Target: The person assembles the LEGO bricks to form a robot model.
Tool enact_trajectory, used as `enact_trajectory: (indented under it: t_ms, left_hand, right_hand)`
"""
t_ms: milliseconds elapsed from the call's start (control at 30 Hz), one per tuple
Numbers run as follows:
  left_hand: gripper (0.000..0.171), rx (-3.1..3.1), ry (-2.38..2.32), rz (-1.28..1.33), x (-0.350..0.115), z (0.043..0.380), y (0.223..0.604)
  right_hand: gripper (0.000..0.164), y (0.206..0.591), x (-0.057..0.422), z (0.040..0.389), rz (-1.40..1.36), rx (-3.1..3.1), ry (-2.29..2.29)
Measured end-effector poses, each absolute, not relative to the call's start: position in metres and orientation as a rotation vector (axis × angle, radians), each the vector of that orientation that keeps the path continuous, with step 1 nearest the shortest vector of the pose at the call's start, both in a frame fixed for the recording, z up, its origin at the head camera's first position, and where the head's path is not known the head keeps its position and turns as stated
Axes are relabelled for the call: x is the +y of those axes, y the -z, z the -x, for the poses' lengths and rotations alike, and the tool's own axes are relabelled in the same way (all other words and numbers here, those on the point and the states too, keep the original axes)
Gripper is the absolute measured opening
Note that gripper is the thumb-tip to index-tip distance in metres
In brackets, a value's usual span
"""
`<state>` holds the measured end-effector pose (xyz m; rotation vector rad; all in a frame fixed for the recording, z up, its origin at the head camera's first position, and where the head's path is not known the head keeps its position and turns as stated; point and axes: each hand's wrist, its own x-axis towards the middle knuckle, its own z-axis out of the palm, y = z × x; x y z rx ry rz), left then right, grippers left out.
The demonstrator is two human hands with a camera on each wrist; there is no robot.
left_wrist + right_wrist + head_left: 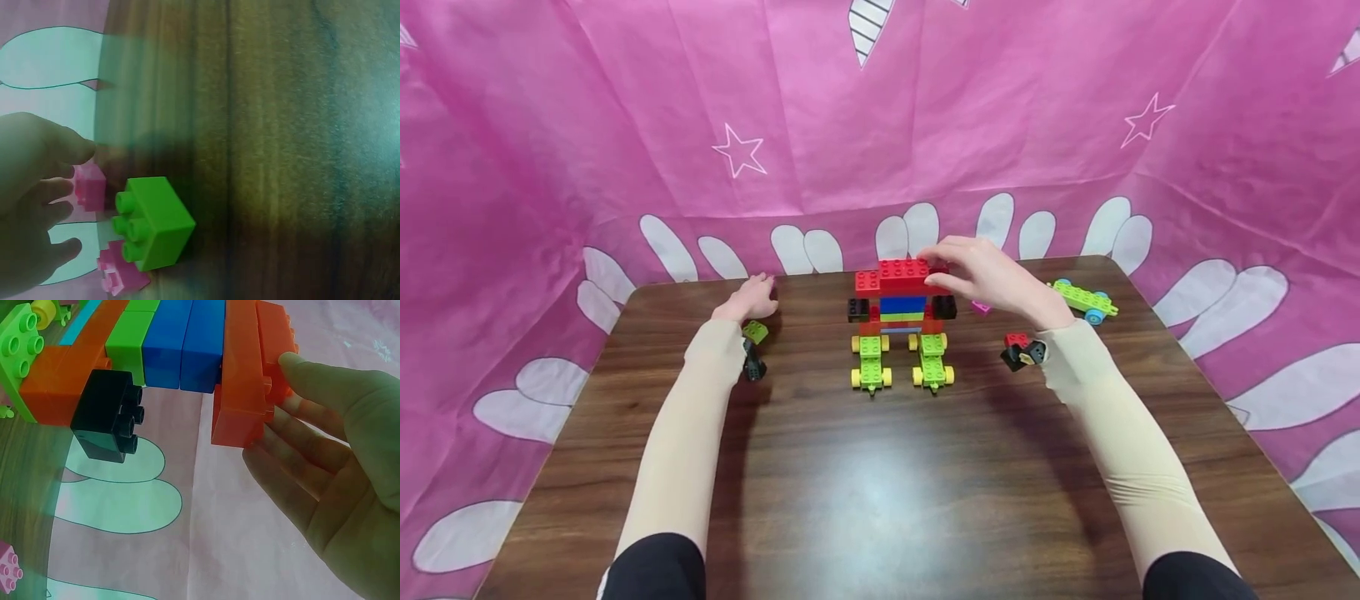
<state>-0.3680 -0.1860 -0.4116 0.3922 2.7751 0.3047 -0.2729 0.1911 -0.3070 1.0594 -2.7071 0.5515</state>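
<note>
A figure of toy building bricks stands mid-table, with red bricks (904, 271) on top and blue bricks (902, 304) below them. Black bricks (858, 311) jut from its sides, and green wheeled bases (871, 362) with yellow wheels carry it. My right hand (988, 275) pinches the right end of the upper red brick (275, 350), thumb on one face and fingers on the other. At the back left, my left hand (750, 300) hovers with loose fingers beside a pink brick (92, 187). Near it lie a green brick (156, 222) and another pink brick (122, 269).
A green wheeled base (1082, 298) with blue wheels stands at the back right. A red brick (1017, 340) lies near my right wrist. Right of the figure is a small pink brick (981, 307). Pink patterned cloth (820, 125) hangs behind the table (820, 450).
</note>
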Motion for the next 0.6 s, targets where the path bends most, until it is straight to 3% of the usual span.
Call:
enact_trajectory:
  t_ms: [267, 600]
  left_hand:
    - [0.030, 2.896, -0.291, -0.598, -0.182, 0.362, 0.417]
    - [0.010, 2.916, -0.396, -0.721, -0.170, 0.340, 0.408]
  right_hand:
    - [0.037, 0.304, 0.191, 0.272, -1.050, -2.725, -0.531]
    - [0.037, 0.304, 0.190, 0.272, -1.055, -2.718, -0.547]
